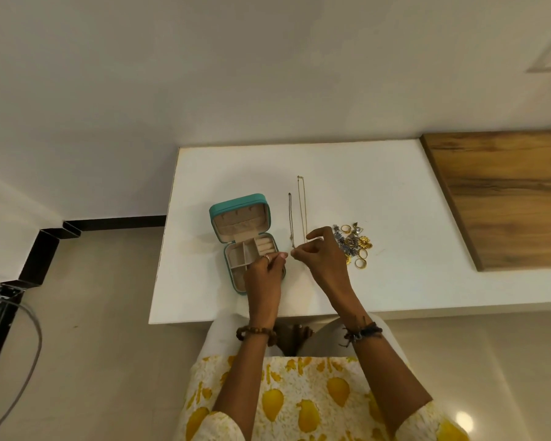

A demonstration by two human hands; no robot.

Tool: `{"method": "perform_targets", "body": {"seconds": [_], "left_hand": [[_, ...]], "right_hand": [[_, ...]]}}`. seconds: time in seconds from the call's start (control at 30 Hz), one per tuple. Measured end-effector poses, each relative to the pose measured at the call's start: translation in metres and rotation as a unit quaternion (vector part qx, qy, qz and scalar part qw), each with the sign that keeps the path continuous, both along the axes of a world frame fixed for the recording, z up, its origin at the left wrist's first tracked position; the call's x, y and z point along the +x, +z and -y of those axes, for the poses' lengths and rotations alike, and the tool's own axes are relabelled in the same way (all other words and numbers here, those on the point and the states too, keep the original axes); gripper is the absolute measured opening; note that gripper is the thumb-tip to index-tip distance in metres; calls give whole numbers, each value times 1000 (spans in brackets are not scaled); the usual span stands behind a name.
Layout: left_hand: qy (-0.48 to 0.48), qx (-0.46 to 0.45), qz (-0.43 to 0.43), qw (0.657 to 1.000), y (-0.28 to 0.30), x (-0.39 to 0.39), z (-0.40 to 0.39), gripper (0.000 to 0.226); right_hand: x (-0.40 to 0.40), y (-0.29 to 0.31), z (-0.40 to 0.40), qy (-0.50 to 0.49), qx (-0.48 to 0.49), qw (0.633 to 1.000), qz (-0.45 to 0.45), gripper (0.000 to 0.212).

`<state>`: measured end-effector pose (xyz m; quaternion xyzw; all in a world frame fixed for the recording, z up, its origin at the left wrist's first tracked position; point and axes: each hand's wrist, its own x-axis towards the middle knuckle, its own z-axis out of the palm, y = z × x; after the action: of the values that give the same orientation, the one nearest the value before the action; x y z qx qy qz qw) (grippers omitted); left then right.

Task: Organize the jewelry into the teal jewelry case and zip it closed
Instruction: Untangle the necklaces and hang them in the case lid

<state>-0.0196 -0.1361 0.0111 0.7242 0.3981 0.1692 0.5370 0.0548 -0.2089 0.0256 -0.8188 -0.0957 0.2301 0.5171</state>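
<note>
The teal jewelry case point(240, 207) lies open on the white table point(379, 192), lid leaning back, beige compartments showing. Two thin chain necklaces lie stretched out to its right: a darker one point(290, 218) and a longer gold one point(303, 205). My left hand point(264, 275) hovers over the case's right side, fingertips pinched near the near end of the darker chain. My right hand point(323, 259) pinches that same end from the right. Behind my right hand sits a pile of gold and silver jewelry point(355, 243), partly hidden.
A wooden board point(503, 192) covers the table's right part. The table's near edge runs just under my wrists. Dark skirting and a metal stand with a cable point(0, 313) are on the floor at the left.
</note>
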Motion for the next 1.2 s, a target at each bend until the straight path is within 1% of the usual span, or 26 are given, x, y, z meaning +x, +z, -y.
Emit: {"method": "perform_targets", "body": {"seconds": [0.13, 0.2, 0.27, 0.33, 0.47, 0.53, 0.6, 0.7, 0.77, 0.87, 0.93, 1.0, 1.1, 1.2], "left_hand": [[34, -136, -15, 990, 6, 11, -5, 28], [35, -238, -22, 970, 10, 14, -9, 31], [9, -327, -5, 945, 16, 16, -10, 26], [-7, -360, 25, 933, 23, 18, -12, 21], [-21, -366, 80, 927, 38, 24, -17, 26], [-32, -367, 96, 925, 43, 26, -19, 26], [-58, -345, 105, 931, 48, 26, -21, 23], [-113, -251, 76, 958, 53, 23, -24, 20], [-158, -171, 45, 971, 55, 20, -27, 26], [-229, -83, 3, 970, 57, 13, -29, 33], [-277, -51, -12, 959, 58, 9, -28, 33], [-298, -58, 1, 953, 57, 5, -25, 26], [-249, -95, 18, 964, 52, 2, -25, 17], [-217, -115, 19, 969, 50, 1, -28, 13]], "right_hand": [[-2, 8, 8, 11, 54, 998, -2, 39], [-4, 13, 12, 27, 74, 997, -2, 39], [-5, 17, 17, 50, 72, 996, -5, 40], [-6, 18, 20, 66, 62, 996, -16, 42], [-6, 18, 27, 74, 69, 992, -78, 39], [-4, 19, 28, 68, 98, 987, -111, 34], [-2, 23, 28, 60, 125, 982, -127, 32], [1, 34, 26, 68, 122, 983, -115, 35], [3, 46, 26, 89, 118, 983, -111, 36], [6, 62, 26, 105, 130, 979, -116, 33], [7, 69, 27, 90, 148, 977, -123, 27], [9, 74, 28, 75, 162, 977, -119, 21], [11, 78, 29, 56, 163, 979, -106, 17], [14, 79, 31, 34, 166, 977, -129, 13]]}}
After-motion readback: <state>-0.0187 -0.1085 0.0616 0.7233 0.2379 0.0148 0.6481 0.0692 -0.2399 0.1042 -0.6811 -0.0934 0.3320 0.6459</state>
